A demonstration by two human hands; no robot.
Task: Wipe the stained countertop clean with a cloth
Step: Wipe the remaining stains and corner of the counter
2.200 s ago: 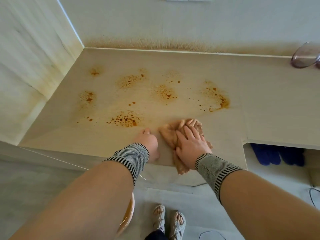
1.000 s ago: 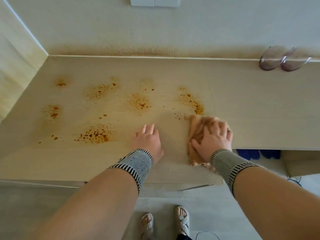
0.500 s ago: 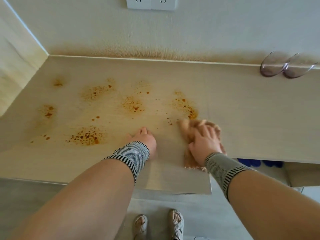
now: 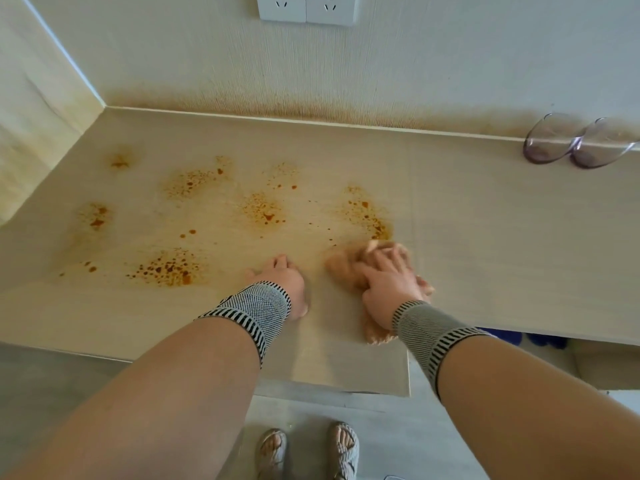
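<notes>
Right grip (image 4: 388, 285) presses fingers flat on the cloth (image 4: 349, 268), just below a stain (image 4: 367, 213). Left grip (image 4: 282, 278) rests released on the pale counter (image 4: 502, 237); more stains spread beyond it toward the wall (image 4: 415, 64).

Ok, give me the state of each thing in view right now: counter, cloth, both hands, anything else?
countertop: still stained, orange-brown spatter patches unwiped
cloth: bunched, flat on the counter under the right hand, beside the nearest stain
right hand: pressing on the cloth
left hand: resting on the bare counter, holding nothing
glass bowls: two, tipped against the wall
</notes>
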